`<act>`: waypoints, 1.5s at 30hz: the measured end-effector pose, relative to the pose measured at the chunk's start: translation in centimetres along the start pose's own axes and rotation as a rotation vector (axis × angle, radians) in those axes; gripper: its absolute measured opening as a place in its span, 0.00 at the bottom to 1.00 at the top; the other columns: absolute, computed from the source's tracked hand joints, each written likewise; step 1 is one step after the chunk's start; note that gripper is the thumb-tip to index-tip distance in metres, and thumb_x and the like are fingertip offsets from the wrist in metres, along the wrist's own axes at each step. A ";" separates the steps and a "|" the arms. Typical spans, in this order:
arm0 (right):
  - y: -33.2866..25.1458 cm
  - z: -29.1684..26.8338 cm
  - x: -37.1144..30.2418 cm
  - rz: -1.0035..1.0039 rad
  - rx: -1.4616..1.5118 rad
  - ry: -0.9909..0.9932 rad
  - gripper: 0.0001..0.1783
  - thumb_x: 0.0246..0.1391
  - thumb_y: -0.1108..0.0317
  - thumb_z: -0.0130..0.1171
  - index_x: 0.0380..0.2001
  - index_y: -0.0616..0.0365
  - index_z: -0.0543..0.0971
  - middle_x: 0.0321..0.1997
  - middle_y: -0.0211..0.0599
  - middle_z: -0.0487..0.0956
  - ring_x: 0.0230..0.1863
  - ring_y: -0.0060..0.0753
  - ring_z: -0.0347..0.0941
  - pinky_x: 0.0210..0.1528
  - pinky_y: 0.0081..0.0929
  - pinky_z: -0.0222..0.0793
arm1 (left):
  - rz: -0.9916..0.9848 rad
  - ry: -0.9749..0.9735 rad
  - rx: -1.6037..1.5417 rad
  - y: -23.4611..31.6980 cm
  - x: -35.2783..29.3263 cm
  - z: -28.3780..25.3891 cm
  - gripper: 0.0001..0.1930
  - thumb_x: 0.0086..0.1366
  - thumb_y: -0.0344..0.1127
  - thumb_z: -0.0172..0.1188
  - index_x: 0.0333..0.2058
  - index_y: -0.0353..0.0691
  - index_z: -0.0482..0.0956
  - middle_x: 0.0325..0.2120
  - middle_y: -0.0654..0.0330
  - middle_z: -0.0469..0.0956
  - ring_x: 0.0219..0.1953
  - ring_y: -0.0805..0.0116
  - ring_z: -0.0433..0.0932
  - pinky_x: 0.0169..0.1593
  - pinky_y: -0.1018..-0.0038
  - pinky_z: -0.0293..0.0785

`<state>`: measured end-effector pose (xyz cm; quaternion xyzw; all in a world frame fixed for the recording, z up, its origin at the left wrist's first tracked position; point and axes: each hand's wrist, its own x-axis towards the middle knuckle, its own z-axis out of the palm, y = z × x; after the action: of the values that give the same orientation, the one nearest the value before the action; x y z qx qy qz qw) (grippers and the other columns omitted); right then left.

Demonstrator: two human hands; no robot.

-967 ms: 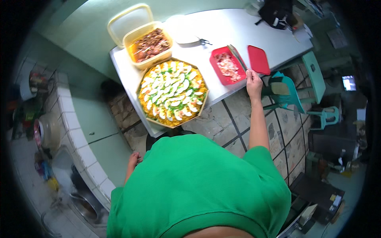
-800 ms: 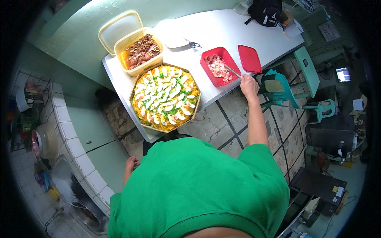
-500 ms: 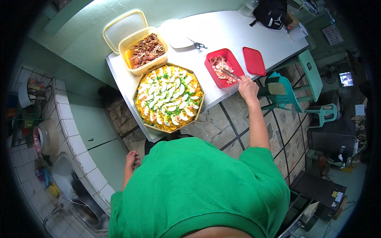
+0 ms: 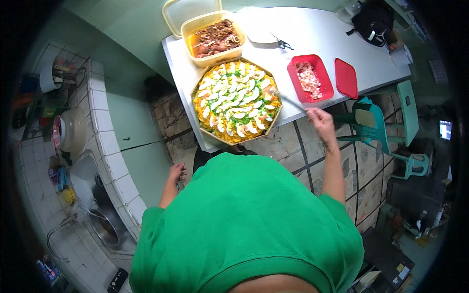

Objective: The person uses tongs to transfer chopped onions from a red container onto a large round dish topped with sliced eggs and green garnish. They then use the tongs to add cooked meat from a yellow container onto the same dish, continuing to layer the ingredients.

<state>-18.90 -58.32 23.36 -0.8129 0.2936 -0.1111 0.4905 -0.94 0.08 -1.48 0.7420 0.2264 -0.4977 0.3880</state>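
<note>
- Tan-rimmed octagonal tray [image 4: 274, 122] of yellow food topped with egg slices [image 4: 239, 100], on the white surface [image 4: 317, 34]: probably heavy, its topping soft and easily disturbed; best supported underneath, both sides.
- Red plastic rounded tub [image 4: 322, 73], right of the tray: likely light, slightly flexible; grip opposite walls.
- Slim greyish utensil [image 4: 293, 101]: likely stiff, light; right hand [image 4: 322, 122] wraps its handle; left hand [image 4: 178, 171] hangs apart, loosely curled, seemingly empty.
- Utensil tip blurred; contact with food unclear.

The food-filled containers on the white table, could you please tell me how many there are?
3: the octagonal tray at the near left, the beige tub behind it, and the red tub to their right. None seems hidden.
</note>
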 end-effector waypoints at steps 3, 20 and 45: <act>-1.0 4.2 -1.5 -0.002 -0.086 -0.133 0.13 0.59 0.61 0.58 0.40 0.59 0.82 0.25 0.38 0.78 0.28 0.28 0.74 0.32 0.26 0.69 | -0.007 -0.006 -0.026 1.0 0.1 0.6 0.15 0.68 0.49 0.54 0.49 0.52 0.75 0.37 0.69 0.77 0.33 0.70 0.78 0.34 0.67 0.71; 0.4 0.1 0.7 -0.072 -0.061 0.290 0.13 0.62 0.62 0.55 0.38 0.61 0.81 0.24 0.37 0.76 0.25 0.23 0.70 0.31 0.22 0.66 | 0.006 -0.033 -0.027 -0.6 0.8 0.4 0.15 0.68 0.48 0.54 0.50 0.54 0.75 0.37 0.68 0.77 0.33 0.69 0.77 0.33 0.66 0.71; 1.3 -5.1 6.4 0.153 -0.873 0.380 0.16 0.61 0.54 0.49 0.36 0.53 0.80 0.39 0.46 0.80 0.42 0.57 0.77 0.44 0.50 0.71 | 0.065 0.002 0.056 0.8 -1.1 -0.2 0.14 0.69 0.49 0.53 0.49 0.53 0.74 0.37 0.68 0.77 0.34 0.70 0.77 0.32 0.68 0.72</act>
<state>-16.63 -66.21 24.08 -0.8844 0.4560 -0.0876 0.0481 -0.70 -0.20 -0.17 0.7601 0.1886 -0.4902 0.3827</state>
